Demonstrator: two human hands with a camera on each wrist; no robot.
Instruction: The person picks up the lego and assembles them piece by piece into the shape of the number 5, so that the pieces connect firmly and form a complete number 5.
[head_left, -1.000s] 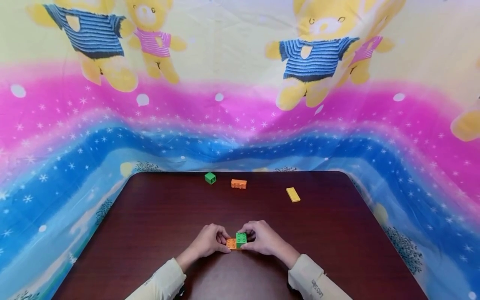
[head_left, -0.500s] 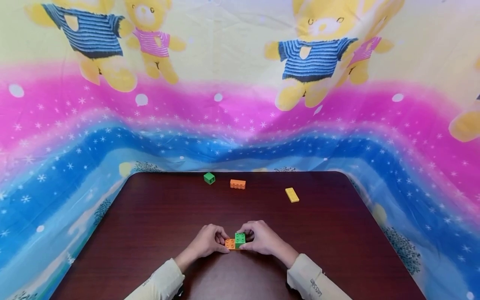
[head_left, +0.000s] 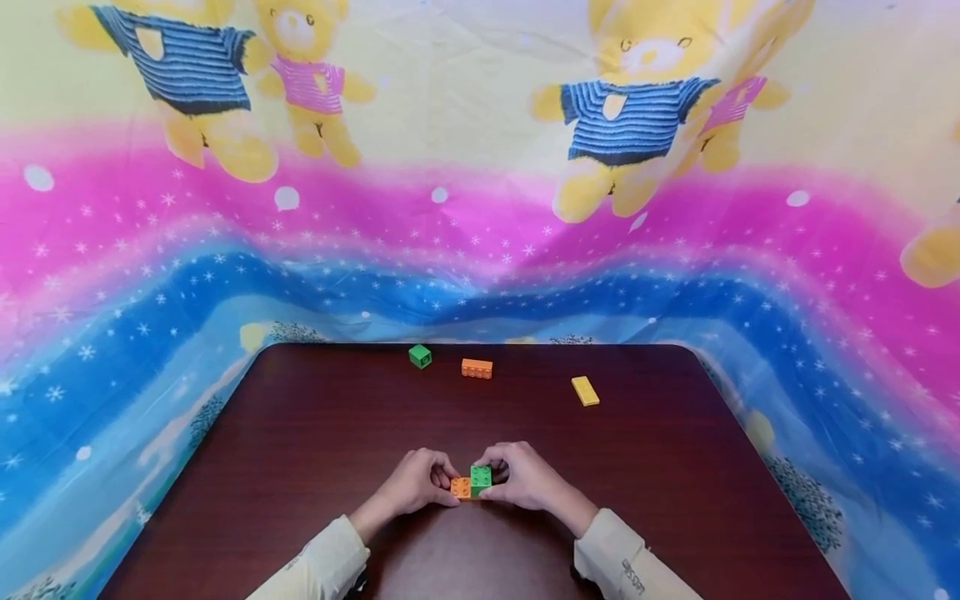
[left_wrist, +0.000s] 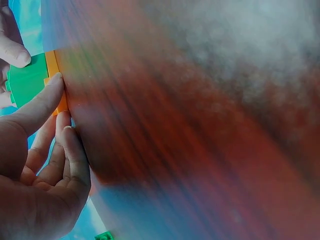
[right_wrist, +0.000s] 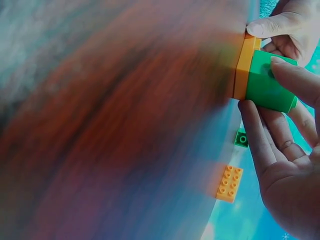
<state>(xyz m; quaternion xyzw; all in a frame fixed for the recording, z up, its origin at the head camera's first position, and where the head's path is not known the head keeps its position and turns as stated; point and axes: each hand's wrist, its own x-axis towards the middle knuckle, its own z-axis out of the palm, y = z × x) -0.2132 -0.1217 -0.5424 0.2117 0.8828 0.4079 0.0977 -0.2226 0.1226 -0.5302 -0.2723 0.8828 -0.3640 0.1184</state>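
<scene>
Near the front middle of the table, a flat orange toy building brick lies with a taller green brick stacked on its right half, studs up. My left hand pinches the left end of the orange brick between thumb and fingers. Opposite it, my right hand grips the green brick, thumb on the near side and fingers at the far side. The right wrist view has the green brick flush against the orange brick, which sits low at the tabletop.
Along the back of the dark wooden table lie a small green brick and an orange brick on its side. Farther right is a flat yellow brick. A printed bear cloth hangs behind the table.
</scene>
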